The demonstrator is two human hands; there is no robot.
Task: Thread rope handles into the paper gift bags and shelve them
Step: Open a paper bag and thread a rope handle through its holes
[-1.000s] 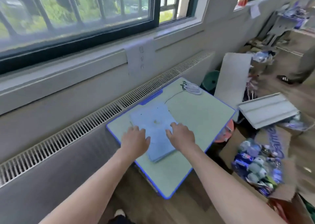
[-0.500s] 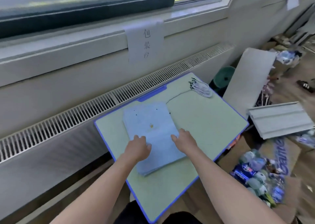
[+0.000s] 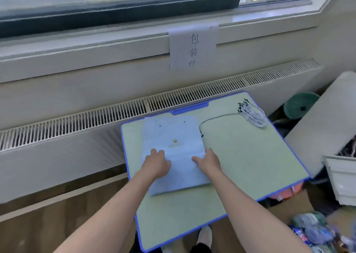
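A stack of flat pale blue paper gift bags [image 3: 173, 135] with a gold crown logo lies on a small green table with a blue rim [image 3: 250, 156]. My left hand [image 3: 156, 164] rests on the stack's left side, its fingers bent over the top bag. My right hand [image 3: 209, 161] lies at the stack's right edge, fingers bent at the bag's side; whether it pinches the edge I cannot tell. A bundle of grey rope handles [image 3: 252, 114] with black tips lies at the table's far right corner. One loose rope [image 3: 215, 118] trails from it toward the bags.
A long radiator grille [image 3: 96, 117] runs behind the table under a window. A paper sign [image 3: 193, 48] hangs on the sill. A white board [image 3: 317, 125], a green bucket [image 3: 300, 106] and a white crate [image 3: 342, 179] stand on the right; packets [image 3: 316, 231] lie on the floor.
The view has swung left and down, so the table sits more centrally. Both hands have stayed on the stack of bags, spread a little further apart.
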